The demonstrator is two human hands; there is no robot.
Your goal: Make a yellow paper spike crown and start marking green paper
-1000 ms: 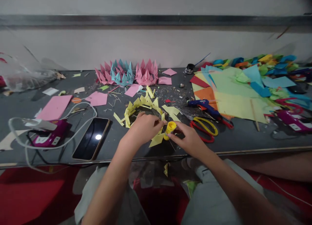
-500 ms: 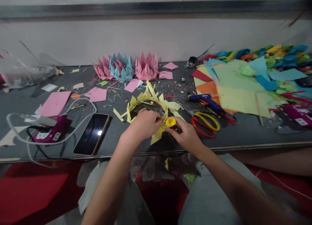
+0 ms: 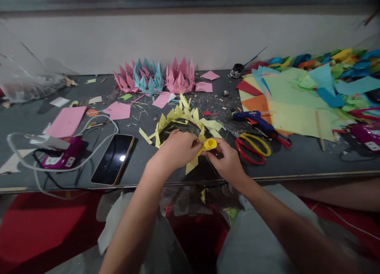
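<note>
A ring of folded yellow paper points point(image 3: 171, 116) lies on the dark table in front of me. My left hand point(image 3: 179, 150) is closed at its near right side, the fingers pinching the folded paper there; the fingertips are partly hidden. Between the thumb and fingers of my right hand point(image 3: 228, 160) is a yellow glue stick point(image 3: 210, 143), its round hollow end facing up toward me. The other end of the glue stick points at the paper by my left fingertips. A flat yellow paper piece point(image 3: 191, 165) sticks out below the hands.
Red-and-yellow scissors point(image 3: 252, 149) and a blue glue gun point(image 3: 259, 125) lie to the right, near stacked coloured paper point(image 3: 297, 103). A phone point(image 3: 113, 159) and a purple power strip point(image 3: 63, 155) with cables are on the left. Pink folded paper rings point(image 3: 180, 78) stand behind.
The whole view has shifted slightly upward. Both hands stay together at the ring's near right side, and the glue stick has tilted a little, showing more of its hollow end.
</note>
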